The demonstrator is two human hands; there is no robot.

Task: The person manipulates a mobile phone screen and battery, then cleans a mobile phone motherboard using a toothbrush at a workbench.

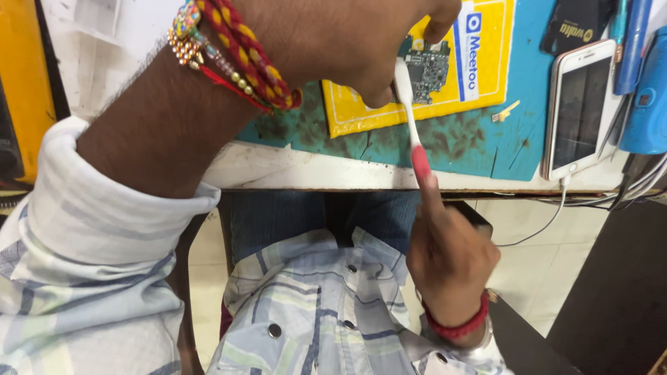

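Teal, stained work mat (458,142) carries a yellow rectangular pad (486,69) with blue label. Left hand (347,42) pinches a circuit board (425,69) there; right hand (448,257) fingers clamp a white-and-pink toothbrush (411,118) against it.

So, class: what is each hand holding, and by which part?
Right hand: toothbrush, by its red handle end. Left hand: circuit board, pinched at its edge.
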